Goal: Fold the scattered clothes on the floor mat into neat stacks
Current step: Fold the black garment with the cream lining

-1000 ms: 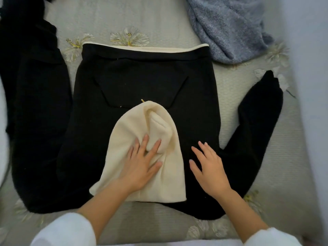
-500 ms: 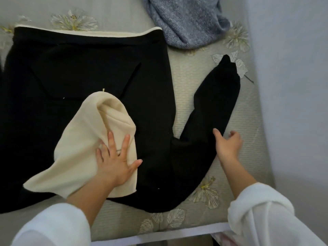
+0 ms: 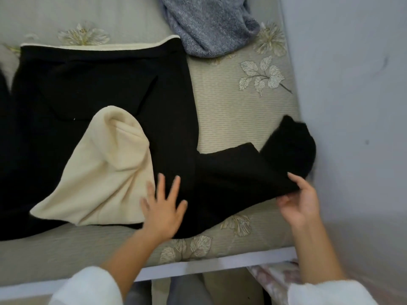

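Observation:
A black hoodie (image 3: 105,89) lies spread flat on the floral floor mat (image 3: 237,111), its cream-lined hood (image 3: 105,170) folded down over the body. My left hand (image 3: 161,208) presses flat, fingers spread, on the hoodie's lower right part beside the hood. My right hand (image 3: 300,203) pinches the edge of the hoodie's right sleeve (image 3: 253,172), lifted and bent back on itself, with the cuff end near the wall.
A grey-blue knit garment (image 3: 209,23) lies crumpled at the mat's far edge. A pale wall (image 3: 352,106) borders the mat on the right. The mat's white front border (image 3: 198,269) runs near my knees.
My right hand reached out to the right sleeve, took hold of it and lifted it, folding it back. My left hand slid from the hood onto the black fabric beside it.

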A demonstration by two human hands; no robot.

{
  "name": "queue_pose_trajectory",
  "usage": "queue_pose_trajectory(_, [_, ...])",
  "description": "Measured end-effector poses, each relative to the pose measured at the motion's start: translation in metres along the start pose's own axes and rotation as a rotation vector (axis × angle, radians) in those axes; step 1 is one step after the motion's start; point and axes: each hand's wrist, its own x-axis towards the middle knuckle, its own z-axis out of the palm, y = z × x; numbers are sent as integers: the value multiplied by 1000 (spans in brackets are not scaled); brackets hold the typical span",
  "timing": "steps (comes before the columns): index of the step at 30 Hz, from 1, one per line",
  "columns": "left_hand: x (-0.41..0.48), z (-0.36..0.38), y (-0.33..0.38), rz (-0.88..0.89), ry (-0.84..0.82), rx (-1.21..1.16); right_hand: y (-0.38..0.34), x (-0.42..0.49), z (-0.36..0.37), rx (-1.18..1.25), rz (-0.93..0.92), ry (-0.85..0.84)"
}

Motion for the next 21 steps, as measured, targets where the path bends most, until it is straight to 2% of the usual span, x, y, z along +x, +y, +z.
queue_pose_trajectory(2, [-22, 20, 14, 135, -58, 20, 6, -18, -15, 63, 10, -25])
queue_pose_trajectory(6, [-25, 29, 24, 169, -178, 96, 13, -43, -6, 89, -98, 35])
queue_pose_trajectory(8, [-20, 22, 23, 173, -205, 88, 13, -52, 18, 41, -233, 156])
queue_pose_trajectory(11, [-16, 13, 18, 208, -257, 74, 20, -65, 73, -105, -544, 280])
queue_pose_trajectory(13, [-17, 7, 17, 227, -289, 51, 35, -80, 121, -280, -728, 149])
queue_pose_trajectory(15, [-19, 2, 16, 243, -302, 57, 60, -91, 165, -573, -815, -142])
queue_pose_trajectory(18, [-26, -4, 13, 277, -330, 144, 103, -90, 205, -1195, -840, -629])
queue_pose_trajectory(19, [-29, -4, 11, 291, -334, 162, 118, -81, 206, -1412, -823, -733])
queue_pose_trajectory(21, [-35, -4, 4, 345, -318, 185, 142, -59, 197, -1770, -778, -784])
